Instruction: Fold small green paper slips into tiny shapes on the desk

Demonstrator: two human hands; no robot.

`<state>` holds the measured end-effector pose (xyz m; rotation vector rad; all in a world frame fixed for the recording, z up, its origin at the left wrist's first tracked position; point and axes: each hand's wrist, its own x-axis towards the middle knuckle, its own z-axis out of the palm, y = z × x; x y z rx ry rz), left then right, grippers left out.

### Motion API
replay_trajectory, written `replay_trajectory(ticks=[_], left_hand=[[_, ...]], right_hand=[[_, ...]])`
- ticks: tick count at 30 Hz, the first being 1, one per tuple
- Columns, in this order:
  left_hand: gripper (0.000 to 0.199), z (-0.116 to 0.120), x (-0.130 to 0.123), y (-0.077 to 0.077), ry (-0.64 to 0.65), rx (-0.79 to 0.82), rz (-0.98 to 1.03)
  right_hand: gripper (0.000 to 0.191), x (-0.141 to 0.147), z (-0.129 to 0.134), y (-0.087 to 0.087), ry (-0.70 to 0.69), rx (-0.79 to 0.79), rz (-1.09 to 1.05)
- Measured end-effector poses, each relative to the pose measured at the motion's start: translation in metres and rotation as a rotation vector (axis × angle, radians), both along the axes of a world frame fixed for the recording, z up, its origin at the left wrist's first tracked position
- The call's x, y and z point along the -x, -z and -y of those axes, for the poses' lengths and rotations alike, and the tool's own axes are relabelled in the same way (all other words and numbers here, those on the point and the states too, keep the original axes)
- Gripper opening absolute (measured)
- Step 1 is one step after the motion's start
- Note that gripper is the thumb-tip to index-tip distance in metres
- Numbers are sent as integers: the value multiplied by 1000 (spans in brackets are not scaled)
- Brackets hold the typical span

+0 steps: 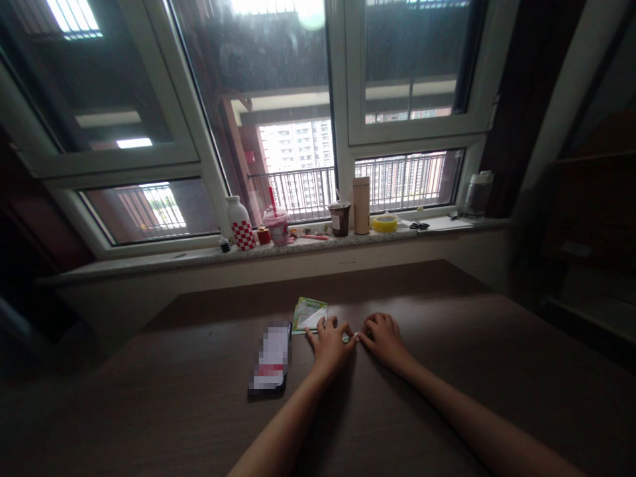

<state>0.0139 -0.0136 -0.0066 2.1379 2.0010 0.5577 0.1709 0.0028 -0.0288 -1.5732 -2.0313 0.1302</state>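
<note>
Right now pinching a tiny white piece (356,336) btwn thumb & fingers of L hand (332,344) and R hand (382,336), approx. tip to tip, over the brown table (209,411), just right of a green-and-white packet (309,311). Can't make out exact shape, too small & mostly covered. Got other L fingers spread by the packet's near right edge; can't tell if touching. Got a phone (271,358) lying flat to the left, apart from L hand, near the packet, screen up but pixelated. Can see the windowsill (163,263) beyond, w/ (left to right) red-and-white checked bottle (242,225), pink drink cup (276,226) w/ red straw, dark drink cup (340,219), tall tan container (362,206), yellow tape roll (385,224) & clear jug (479,194).
</note>
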Motion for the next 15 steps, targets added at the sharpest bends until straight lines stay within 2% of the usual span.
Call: replay_trajectory(ticks=[8,15], left_hand=[[28,0,2,-5,5,76,-53],[28,3,3,-5,11,73,-32]], right_hand=[[17,-1,-2,2,0,-6,-10],[17,-1,-1,1,-4,-6,-7]])
